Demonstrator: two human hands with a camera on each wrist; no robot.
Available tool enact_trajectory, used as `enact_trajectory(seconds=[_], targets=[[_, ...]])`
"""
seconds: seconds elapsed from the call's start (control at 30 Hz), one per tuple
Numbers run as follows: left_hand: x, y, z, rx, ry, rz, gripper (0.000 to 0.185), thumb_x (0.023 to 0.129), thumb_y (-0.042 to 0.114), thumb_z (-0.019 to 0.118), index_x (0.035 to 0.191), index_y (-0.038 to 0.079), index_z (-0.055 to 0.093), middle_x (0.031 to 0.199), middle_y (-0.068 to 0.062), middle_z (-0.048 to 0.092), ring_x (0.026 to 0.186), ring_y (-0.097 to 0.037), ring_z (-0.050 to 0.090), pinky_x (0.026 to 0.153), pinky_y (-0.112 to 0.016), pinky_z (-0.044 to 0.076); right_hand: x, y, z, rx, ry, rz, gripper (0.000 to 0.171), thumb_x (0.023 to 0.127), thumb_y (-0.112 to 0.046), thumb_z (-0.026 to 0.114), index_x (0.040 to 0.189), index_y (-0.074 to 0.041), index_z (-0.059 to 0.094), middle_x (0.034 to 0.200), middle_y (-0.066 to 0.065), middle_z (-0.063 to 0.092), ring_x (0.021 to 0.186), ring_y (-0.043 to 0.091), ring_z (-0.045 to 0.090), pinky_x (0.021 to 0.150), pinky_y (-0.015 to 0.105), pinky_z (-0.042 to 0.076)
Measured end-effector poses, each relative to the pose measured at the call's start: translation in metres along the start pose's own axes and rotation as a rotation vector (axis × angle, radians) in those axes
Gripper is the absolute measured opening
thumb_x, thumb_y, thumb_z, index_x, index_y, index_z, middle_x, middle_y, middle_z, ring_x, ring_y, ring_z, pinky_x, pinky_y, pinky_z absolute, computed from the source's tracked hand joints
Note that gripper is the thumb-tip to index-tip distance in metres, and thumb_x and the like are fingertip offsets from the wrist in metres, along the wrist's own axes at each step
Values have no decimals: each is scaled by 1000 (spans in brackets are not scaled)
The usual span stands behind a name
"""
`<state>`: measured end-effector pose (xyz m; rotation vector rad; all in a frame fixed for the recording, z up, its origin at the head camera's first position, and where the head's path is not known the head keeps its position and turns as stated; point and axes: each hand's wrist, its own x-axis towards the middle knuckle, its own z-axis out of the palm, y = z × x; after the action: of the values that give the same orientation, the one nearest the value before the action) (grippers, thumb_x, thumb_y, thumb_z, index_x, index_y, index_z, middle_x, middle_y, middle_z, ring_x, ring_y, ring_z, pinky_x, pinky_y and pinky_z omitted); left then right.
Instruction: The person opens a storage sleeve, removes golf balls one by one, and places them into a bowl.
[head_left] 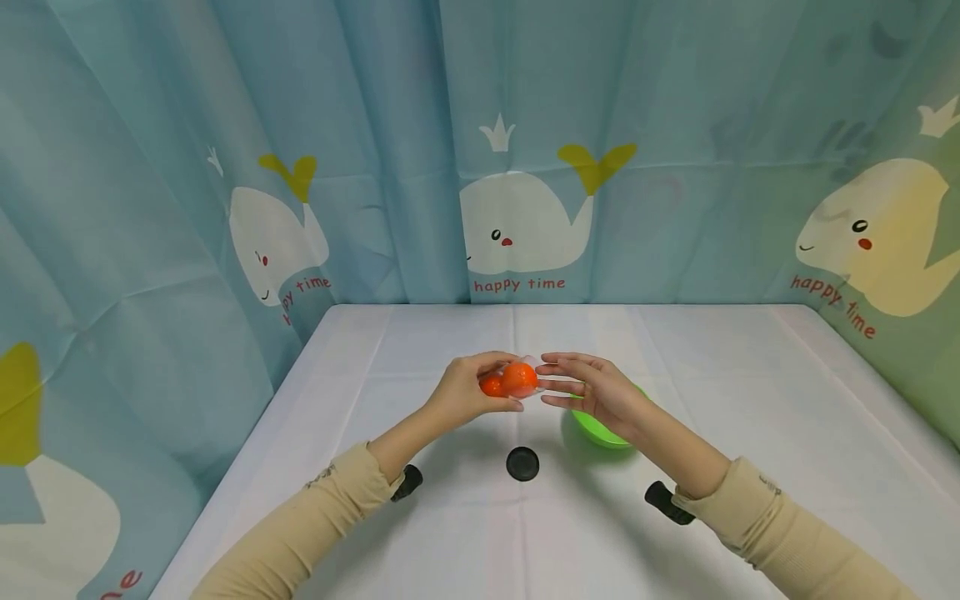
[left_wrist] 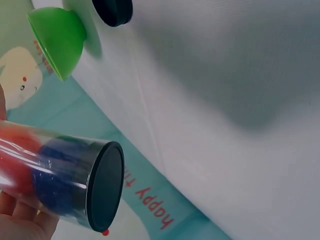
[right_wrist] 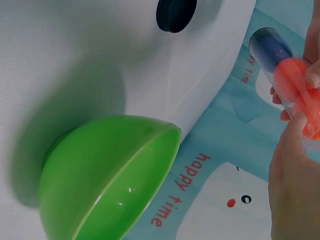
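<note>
Two beige sleeves reach forward from the bottom of the head view, over a white cloth-covered surface backed by a pale blue whale-print curtain. Raised above the middle of the surface, the left hand grips a clear plastic tube, fingers and thumb curled round it. Orange balls fill the part nearest the hands; the left wrist view shows something dark blue deeper inside and a black cap closing the far end. From the head view the tube's long axis runs roughly left to right, its orange-filled end pointing toward the right hand. That hand is held just beside this end, fingers straight and slightly spread, fingertips at or very near the tube; actual contact cannot be made out. Below and partly behind the right hand sits a green bowl, resting on the surface and seemingly empty in the right wrist view. A loose black lid lies flat on the surface nearer the person, between the two forearms. The left hand carries the tube; the right is the nearer to its orange end.
</note>
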<state>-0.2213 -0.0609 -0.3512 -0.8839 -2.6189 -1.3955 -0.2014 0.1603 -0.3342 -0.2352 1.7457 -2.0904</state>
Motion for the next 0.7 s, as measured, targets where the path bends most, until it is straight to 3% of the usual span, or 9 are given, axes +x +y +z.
enact_trajectory(seconds=[0.37,0.7], targets=[[0,-2,-2,145,-67,30,55,74,14,81,125,6,62,114,-10,68,93,-21,63,81,-27,54,3,7,-2,44,-34,36,49,101,-16,41,137,15,31,108,2,62,101,15,63,93,34,50],[11,1,-9,231,-161,54,55,74,16,80,125,8,62,109,-7,70,85,-15,60,71,-17,50,6,10,1,137,12,66,46,100,-8,38,138,16,29,113,5,57,97,15,64,90,28,52]])
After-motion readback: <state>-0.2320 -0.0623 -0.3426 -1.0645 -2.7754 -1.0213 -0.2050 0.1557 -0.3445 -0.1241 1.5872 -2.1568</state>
